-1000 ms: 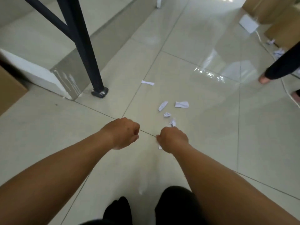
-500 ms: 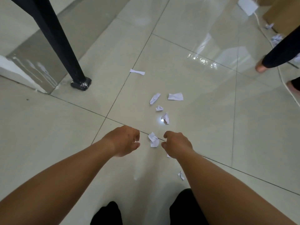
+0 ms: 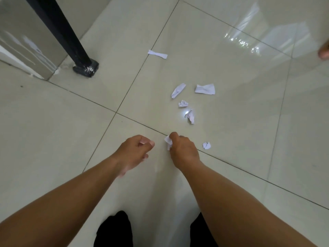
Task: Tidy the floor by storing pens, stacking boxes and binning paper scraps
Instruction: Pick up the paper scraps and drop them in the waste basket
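Observation:
Several white paper scraps lie on the pale tiled floor. My right hand [image 3: 183, 148] is low over the floor with its fingers closed on a crumpled scrap [image 3: 168, 141] that sticks out at its left side. A small crumpled scrap [image 3: 206, 145] lies just right of that hand. Beyond it lie a torn scrap [image 3: 190, 116], a small ball [image 3: 183, 103], a folded strip [image 3: 178, 90], a flat piece [image 3: 205, 89] and a far strip [image 3: 157, 54]. My left hand [image 3: 135, 150] hovers beside the right one with fingers loosely curled, and nothing shows in it.
A black metal leg [image 3: 60, 31] with a paint-flecked foot [image 3: 86, 68] stands at the upper left beside a grey skirting wall [image 3: 19, 38]. Another person's bare foot [image 3: 324, 51] shows at the right edge. My own dark-clad legs [image 3: 114, 230] are at the bottom.
My right hand has moved forward and closed on the crumpled scrap that lay between my hands. The camera has tilted down and closer to the floor. A small scrap now shows right of the right hand.

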